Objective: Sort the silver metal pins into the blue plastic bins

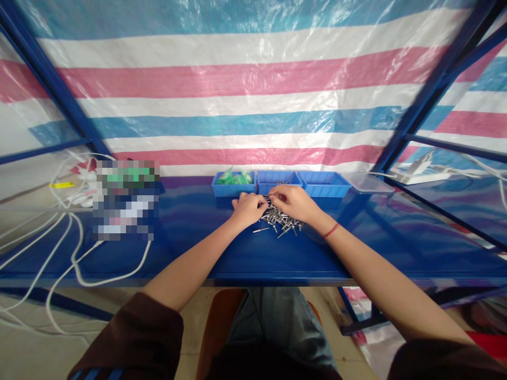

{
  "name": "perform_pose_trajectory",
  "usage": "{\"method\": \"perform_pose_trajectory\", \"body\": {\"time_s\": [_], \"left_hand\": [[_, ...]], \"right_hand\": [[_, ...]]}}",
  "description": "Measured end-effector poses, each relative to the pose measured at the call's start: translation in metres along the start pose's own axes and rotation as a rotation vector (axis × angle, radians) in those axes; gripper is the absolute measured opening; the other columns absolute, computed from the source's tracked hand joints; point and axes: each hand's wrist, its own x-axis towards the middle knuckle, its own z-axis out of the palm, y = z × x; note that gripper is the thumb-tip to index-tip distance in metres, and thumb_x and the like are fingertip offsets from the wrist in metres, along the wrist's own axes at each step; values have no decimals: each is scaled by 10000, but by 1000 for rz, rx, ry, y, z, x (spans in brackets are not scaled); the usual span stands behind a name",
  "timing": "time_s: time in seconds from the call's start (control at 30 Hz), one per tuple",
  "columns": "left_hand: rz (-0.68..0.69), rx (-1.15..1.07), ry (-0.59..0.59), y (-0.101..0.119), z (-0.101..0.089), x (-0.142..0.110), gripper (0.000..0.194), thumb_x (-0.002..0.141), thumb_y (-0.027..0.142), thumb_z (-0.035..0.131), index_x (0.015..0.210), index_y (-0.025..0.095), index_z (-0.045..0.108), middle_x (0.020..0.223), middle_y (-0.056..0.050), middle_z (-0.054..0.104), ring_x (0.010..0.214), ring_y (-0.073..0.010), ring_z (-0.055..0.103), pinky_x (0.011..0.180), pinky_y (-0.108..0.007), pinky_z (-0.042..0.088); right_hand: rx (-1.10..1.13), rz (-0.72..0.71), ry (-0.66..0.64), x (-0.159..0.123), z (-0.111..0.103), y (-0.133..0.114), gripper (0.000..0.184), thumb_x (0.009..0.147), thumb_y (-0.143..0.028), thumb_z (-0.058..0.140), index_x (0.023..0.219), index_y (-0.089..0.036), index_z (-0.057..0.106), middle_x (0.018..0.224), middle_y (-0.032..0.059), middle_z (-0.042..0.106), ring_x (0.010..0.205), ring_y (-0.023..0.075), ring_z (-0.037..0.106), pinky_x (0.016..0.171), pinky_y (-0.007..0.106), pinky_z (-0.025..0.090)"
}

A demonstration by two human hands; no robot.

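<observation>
Head view, the only one: both hands meet over a loose pile of small metal pins (279,219) on the blue table (237,253). The left hand (249,209) is curled, knuckles up, its fingertips at the pile's left edge; whether it pinches a pin I cannot tell, since the fingers hide what lies under them. The right hand (295,203) is likewise bent over the pile's far side, and its grasp is equally hidden. A few pins lie strayed toward the person, just short of both hands.

Just beyond the fingertips stand three blue bins in a row, likely kept there for short reaches: the left bin (233,184) holds green pieces, the middle bin (277,180) sits straight ahead, the right bin (325,183) beside it. White cables (79,253) lie well left of the hands.
</observation>
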Motion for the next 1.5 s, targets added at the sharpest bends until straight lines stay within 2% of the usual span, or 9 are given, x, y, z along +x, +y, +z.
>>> {"method": "perform_pose_trajectory", "body": {"time_s": [0.13,0.33,0.57,0.8,0.97,1.17,1.23,1.37,1.5], "left_hand": [[122,-106,146,-4,-5,3,173,880,312,538,911,247,695,949,-18,703,994,-248,589,859,-413,424],[232,-384,233,-8,-7,8,148,817,216,623,959,198,659,905,-16,709,880,-162,638,850,-304,472],[222,-575,234,-3,-8,6,113,792,185,630,904,185,643,880,-13,708,843,-145,654,817,-286,496],[167,-776,226,-4,-2,9,198,792,280,644,954,168,629,908,-48,706,870,-165,658,760,-274,475],[194,-744,226,-6,-3,10,177,822,327,601,857,161,651,859,-42,699,818,-158,638,754,-279,472],[210,-618,298,0,-11,4,159,853,304,568,887,180,663,899,-23,704,837,-145,629,736,-255,469],[197,-595,303,1,-12,3,160,855,300,569,907,183,665,924,-25,707,853,-148,633,740,-255,475],[169,-603,287,-2,-8,6,166,856,267,566,952,172,661,959,-41,706,861,-150,637,759,-259,485],[184,-620,219,-7,-4,10,165,867,264,545,945,163,649,951,-40,701,869,-151,636,799,-270,490]], "right_hand": [[42,35,-21,0,2,0,199,874,-260,504,918,-152,665,777,47,656,656,143,547,648,266,391],[199,134,27,3,2,-1,237,887,-325,492,851,-156,654,764,45,675,644,143,555,637,270,393],[522,253,-26,3,12,4,382,891,-497,428,815,-159,589,742,28,621,530,103,485,530,253,374],[671,310,-55,4,13,3,441,851,-603,452,728,-184,518,540,-27,489,460,95,401,465,241,310],[691,329,-53,4,11,0,439,850,-595,470,712,-181,517,520,-33,471,457,88,383,455,232,290],[810,445,-75,4,10,-7,423,875,-552,458,698,-175,534,509,-28,469,434,83,385,426,225,289],[846,452,-29,4,11,-8,391,859,-540,492,714,-179,530,529,-30,479,439,80,386,421,223,289],[844,414,146,5,11,-9,337,790,-512,596,800,-181,537,560,-43,491,465,84,414,440,227,323],[785,342,180,7,10,-11,343,764,-498,620,854,-174,550,611,-31,522,501,92,437,487,244,363]]}}
